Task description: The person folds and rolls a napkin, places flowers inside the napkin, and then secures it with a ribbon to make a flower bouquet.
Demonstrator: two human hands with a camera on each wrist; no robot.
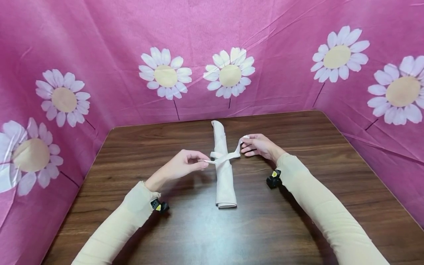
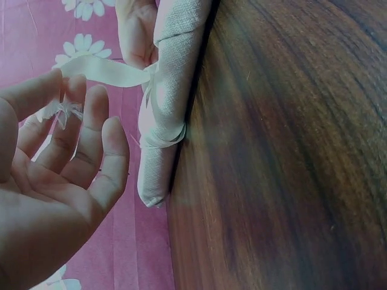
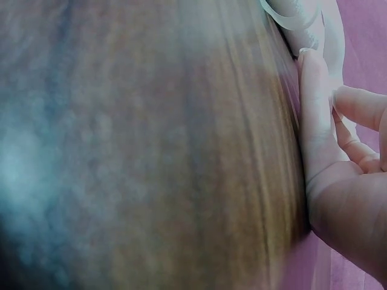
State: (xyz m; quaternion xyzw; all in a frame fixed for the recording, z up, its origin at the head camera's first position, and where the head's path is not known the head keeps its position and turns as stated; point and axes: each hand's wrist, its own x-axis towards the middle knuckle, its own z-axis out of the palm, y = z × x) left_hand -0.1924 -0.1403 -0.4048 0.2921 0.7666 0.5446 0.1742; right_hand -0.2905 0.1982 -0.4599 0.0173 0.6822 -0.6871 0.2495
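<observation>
A rolled off-white cloth (image 1: 226, 186) lies lengthwise near the middle of the table, with a pale ribbon (image 1: 232, 155) wrapped about it and crossed over its top. My left hand (image 1: 180, 163) pinches one ribbon end on the left side of the roll. In the left wrist view, a frayed end shows at the fingers of the left hand (image 2: 66, 163), and the ribbon (image 2: 112, 71) runs from there to the rolled cloth (image 2: 181, 48). To the right of the roll, my right hand (image 1: 261, 145) pinches the other end, raised above the table. The right hand (image 3: 338, 175) partly hides its own grip in the right wrist view.
The dark wood-grain table (image 1: 139, 143) has its back edge just beyond the roll. A pink curtain (image 1: 109, 48) with large white daisies hangs around the back and both sides. Small black cameras (image 1: 273, 179) sit at the wrists.
</observation>
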